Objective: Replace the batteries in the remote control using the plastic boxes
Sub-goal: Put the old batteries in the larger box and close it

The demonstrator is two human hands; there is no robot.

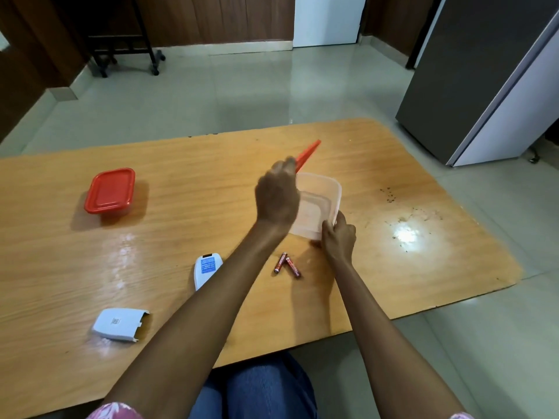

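Table (393,164) wooden, glossy; tiled floor (242,92) beyond.

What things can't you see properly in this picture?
- Head view: the left arm covers most of the remote, so its battery slot is hidden.
- The left hand hides part of the open box.
- The closed box keeps its contents hidden under its red lid.
- The batteries' print is too small.

Left hand (276,196) hides part of the clear box (320,204); remote (207,271) half behind forearm
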